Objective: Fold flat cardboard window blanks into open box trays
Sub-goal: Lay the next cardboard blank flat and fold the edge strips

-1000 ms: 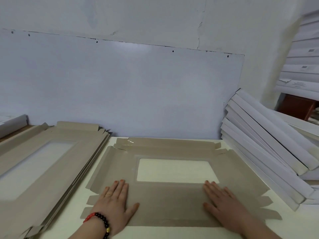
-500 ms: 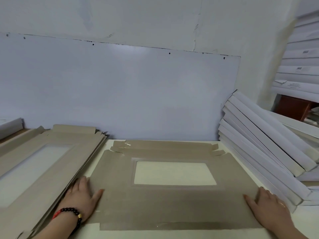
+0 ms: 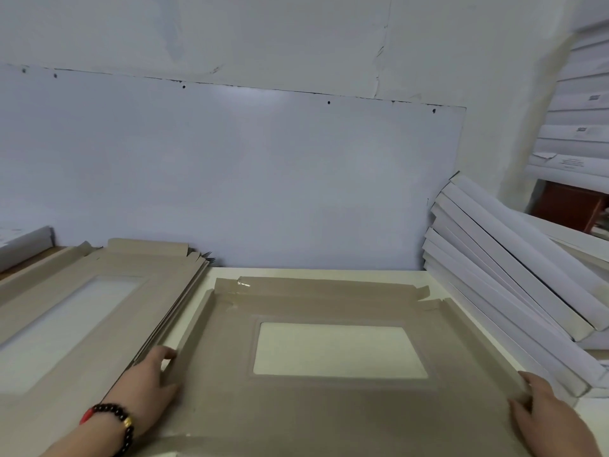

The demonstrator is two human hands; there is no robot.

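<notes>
My cardboard sheet: The brown cardboard sheet point(image 3: 329, 410) lies on the table right in front of me. It has a window point(image 3: 336, 351) cut in the middle, and I can see the pale table through it.
My left hand: My left hand point(image 3: 148, 380) is at the left edge of the sheet. My fingers go under the long side flap point(image 3: 194, 328) and my thumb lies on top of the sheet. The flap stands up a little from the table.
My right hand: My right hand point(image 3: 547, 413) is at the right edge of the sheet. My thumb lies on top, near the edge. I cannot tell what my other fingers do there, as the edge hides them.
How my hands are: They are far apart, one on each side of the sheet.
Far edge of the sheet: The far flap point(image 3: 323, 286) lies folded over. A shiny bit of tape point(image 3: 243, 284) shows near its left end.
My wrist: I wear a bracelet point(image 3: 115, 423) of dark beads with one red bead and one gold bead.
Pile on the left: A pile of flat sheets point(image 3: 99, 324) just like mine sits beside my left hand. The top one has a window too.
Pile on the right: White boxes point(image 3: 514, 291) lean in a slanted stack, close to my right hand.
Table: The table point(image 3: 313, 273) is pale cream.
Wall: A big white board point(image 3: 230, 173) stands against the wall behind the table.
</notes>
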